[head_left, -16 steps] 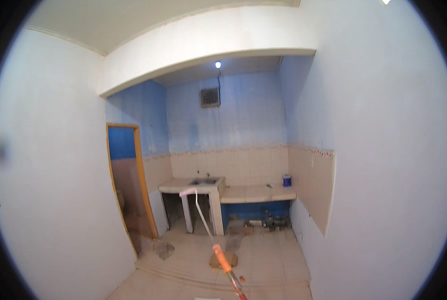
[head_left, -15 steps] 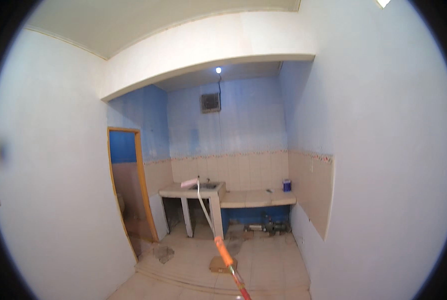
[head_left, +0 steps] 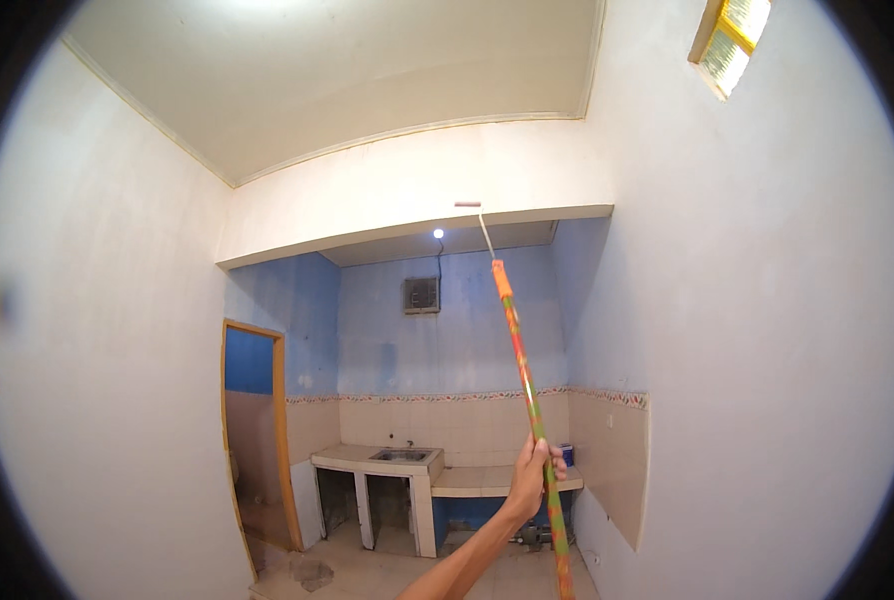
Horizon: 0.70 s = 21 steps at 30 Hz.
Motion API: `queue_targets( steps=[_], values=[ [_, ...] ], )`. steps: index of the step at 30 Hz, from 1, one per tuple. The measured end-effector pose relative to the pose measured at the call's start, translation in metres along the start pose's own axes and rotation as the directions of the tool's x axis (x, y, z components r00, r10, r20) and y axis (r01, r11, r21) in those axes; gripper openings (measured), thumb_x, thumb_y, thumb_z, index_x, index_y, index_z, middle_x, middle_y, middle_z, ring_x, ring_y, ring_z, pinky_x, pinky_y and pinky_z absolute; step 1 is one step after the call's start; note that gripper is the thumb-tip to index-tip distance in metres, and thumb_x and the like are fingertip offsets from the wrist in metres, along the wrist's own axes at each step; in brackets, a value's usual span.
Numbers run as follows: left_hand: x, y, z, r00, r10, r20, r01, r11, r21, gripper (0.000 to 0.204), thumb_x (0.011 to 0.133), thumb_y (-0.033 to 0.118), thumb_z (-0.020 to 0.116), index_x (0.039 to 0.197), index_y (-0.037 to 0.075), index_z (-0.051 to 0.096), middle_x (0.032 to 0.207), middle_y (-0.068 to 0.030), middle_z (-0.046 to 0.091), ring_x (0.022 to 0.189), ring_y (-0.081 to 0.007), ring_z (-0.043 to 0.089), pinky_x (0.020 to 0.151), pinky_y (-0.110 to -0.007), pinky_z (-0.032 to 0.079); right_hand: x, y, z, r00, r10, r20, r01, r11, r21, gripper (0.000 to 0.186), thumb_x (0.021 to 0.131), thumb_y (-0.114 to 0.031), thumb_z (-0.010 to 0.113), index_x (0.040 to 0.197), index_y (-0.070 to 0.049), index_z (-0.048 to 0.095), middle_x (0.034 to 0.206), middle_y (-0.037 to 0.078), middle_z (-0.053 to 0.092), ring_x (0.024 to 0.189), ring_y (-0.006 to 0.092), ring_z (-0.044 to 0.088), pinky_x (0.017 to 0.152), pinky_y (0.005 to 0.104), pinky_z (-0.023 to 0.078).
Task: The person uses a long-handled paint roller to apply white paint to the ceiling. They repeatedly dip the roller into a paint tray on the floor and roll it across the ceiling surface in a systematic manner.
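Observation:
My left hand is wrapped round a long pole with a red, green and yellow pattern, its fingertips showing on the pole's right side. An orange handle at the pole's upper end carries a thin bent rod and a small paint roller. The roller appears in front of the white beam, close to its lower edge; whether it touches the beam I cannot tell. The pole's lower end runs out of the picture. My right hand is out of view.
Beyond the beam are a tiled counter with a sink, a blue container and a lit bulb. A wood-framed doorway stands on the left. High on the right wall is a window.
The roller has risen from in front of the counter to the beam, and the pole now stands steeper. My left hand has come into view on it. The head view has tilted upward.

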<state>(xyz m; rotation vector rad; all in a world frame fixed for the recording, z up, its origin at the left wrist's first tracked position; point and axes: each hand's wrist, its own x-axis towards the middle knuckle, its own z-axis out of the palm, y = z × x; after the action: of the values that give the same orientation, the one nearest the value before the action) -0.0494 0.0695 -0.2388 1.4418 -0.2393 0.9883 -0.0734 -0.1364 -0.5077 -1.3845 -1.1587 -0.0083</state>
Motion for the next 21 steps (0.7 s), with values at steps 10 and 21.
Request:
queue_targets(
  steps=[10,21],
  values=[
    [0.063,-0.010,-0.005,0.999,-0.031,0.016,0.029,0.993,0.113,0.056,0.105,0.020,0.042,0.156,0.010,0.021,0.101,-0.0065,0.055,0.082,-0.0139,0.059,0.072,-0.029,0.057,0.021,-0.009,0.016,0.992,-0.080,-0.092,0.087,0.994,0.070,0.039,0.103,-0.018,0.045,0.133,0.007,0.050,0.124,0.031,0.058,0.117,0.0428,0.056,0.099,0.0436,0.045],
    [0.078,-0.011,-0.012,0.999,-0.011,0.038,0.004,0.984,0.180,0.053,0.105,0.019,0.041,0.155,0.010,0.023,0.098,-0.0054,0.054,0.081,-0.0127,0.060,0.071,-0.030,0.058,0.070,0.034,0.030,0.950,-0.235,-0.208,0.219,0.971,-0.098,0.038,0.105,-0.017,0.041,0.132,0.009,0.051,0.121,0.033,0.060,0.110,0.0445,0.061,0.092,0.0450,0.050]
  ],
)
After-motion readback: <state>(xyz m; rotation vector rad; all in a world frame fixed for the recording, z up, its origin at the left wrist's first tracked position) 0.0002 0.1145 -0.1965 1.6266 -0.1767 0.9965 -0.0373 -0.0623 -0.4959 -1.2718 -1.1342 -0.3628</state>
